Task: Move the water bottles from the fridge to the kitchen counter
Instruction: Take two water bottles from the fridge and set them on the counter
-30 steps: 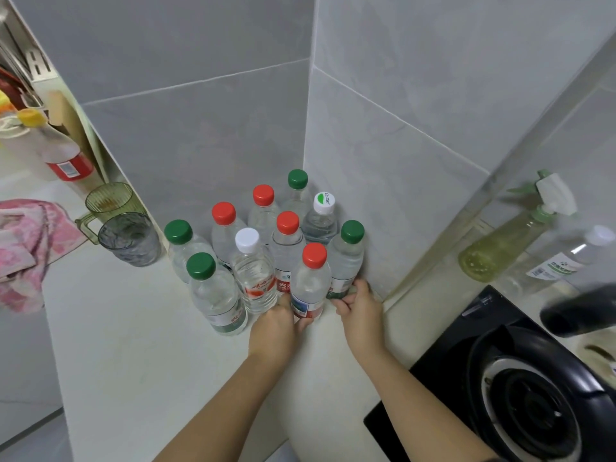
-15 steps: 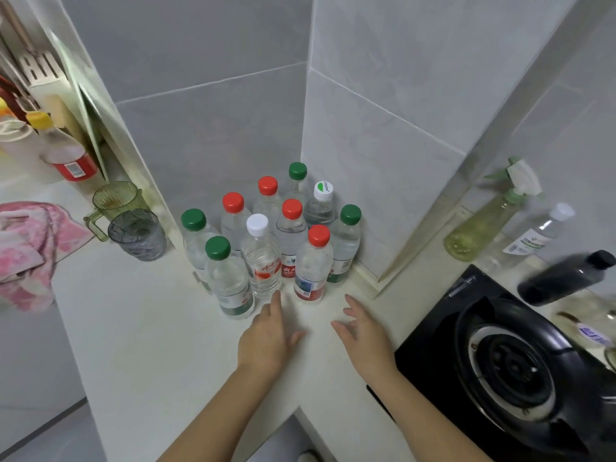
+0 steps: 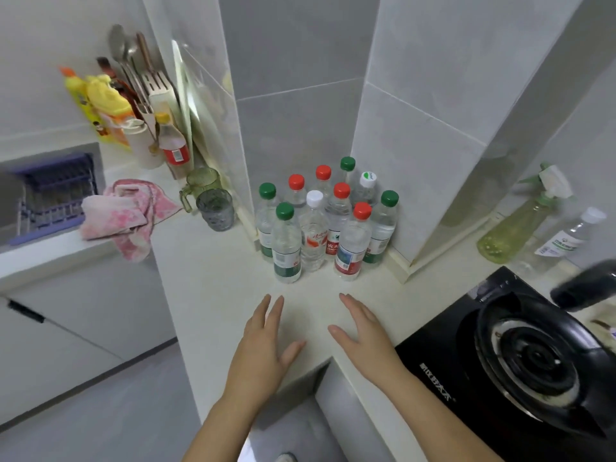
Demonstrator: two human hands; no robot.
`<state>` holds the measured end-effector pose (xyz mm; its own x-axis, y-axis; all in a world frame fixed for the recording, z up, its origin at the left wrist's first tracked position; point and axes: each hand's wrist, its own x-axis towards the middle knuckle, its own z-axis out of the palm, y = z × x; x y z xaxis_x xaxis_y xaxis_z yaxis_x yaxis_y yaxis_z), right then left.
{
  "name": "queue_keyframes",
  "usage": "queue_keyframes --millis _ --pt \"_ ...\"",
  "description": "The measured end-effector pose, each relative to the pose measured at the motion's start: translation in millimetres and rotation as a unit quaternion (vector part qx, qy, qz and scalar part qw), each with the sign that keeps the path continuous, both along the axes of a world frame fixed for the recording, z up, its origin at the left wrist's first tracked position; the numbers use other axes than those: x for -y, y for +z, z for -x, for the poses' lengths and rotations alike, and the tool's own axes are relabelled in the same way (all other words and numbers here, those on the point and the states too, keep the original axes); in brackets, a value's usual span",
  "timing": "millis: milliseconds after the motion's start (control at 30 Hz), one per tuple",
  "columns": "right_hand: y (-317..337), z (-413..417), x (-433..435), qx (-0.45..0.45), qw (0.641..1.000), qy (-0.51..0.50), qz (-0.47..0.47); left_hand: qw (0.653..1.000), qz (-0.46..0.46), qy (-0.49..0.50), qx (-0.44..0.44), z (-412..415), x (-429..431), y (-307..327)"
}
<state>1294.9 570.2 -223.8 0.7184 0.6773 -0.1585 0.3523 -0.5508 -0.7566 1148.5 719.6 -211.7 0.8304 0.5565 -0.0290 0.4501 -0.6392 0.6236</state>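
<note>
Several clear water bottles (image 3: 313, 235) with red, green and white caps stand upright in a tight cluster in the tiled corner of the white kitchen counter (image 3: 213, 288). The nearest ones are a green-capped bottle (image 3: 286, 245) and a red-capped bottle (image 3: 353, 243). My left hand (image 3: 263, 341) hovers flat over the counter in front of the cluster, fingers straight, holding nothing. My right hand (image 3: 365, 335) is beside it, fingers also straight and empty. Neither hand touches a bottle. The fridge is out of view.
A black gas stove (image 3: 520, 355) fills the counter at the right, with a green spray bottle (image 3: 520, 225), a clear bottle (image 3: 563, 241) and a dark bottle (image 3: 586, 288) behind it. At the left are two cups (image 3: 213, 208), a pink towel (image 3: 126, 215), utensils and a sink rack (image 3: 53, 195).
Both hands have let go of the front bottles and pulled back toward me, fingers now straight. The camera has drawn back, showing more of the left counter.
</note>
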Motion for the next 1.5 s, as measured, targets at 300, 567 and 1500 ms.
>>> queue_keyframes --millis 300,567,1500 --pt "3.6 44.7 27.7 0.02 0.984 0.175 -0.012 0.987 0.003 0.162 0.017 88.0 71.6 13.7" --pt "8.2 135.6 9.8 0.024 0.936 0.351 -0.019 0.947 -0.012 0.32 -0.012 200.6 120.6 25.8" --pt "80.1 648.4 150.3 0.072 0.688 0.709 -0.136 0.742 -0.088 0.662 0.054 676.6 436.3 66.3"
